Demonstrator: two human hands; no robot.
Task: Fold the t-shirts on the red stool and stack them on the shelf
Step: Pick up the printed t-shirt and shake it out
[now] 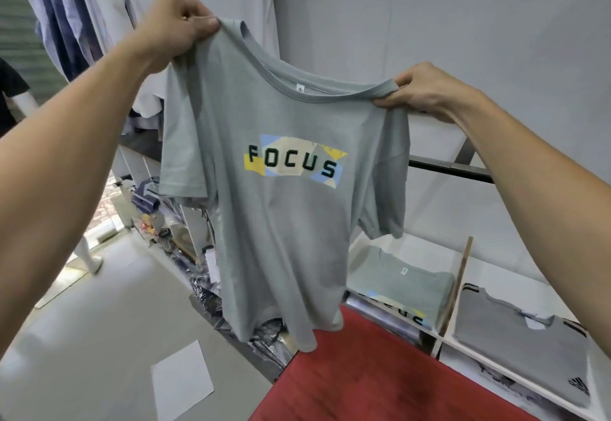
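While both hands, left hand and right hand, pinched its shoulders, t-shirt hid red stool's 12 o'clock edge.

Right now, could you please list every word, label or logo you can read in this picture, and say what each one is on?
"FOCUS": on the chest print of the held t-shirt.
"CUS", the rest cut off: on the folded t-shirt on the shelf.
Neck tag of the held t-shirt: too small to read.
White tag on the folded t-shirt: too small to read.
Dark logo on the grey shirt: no legible words.
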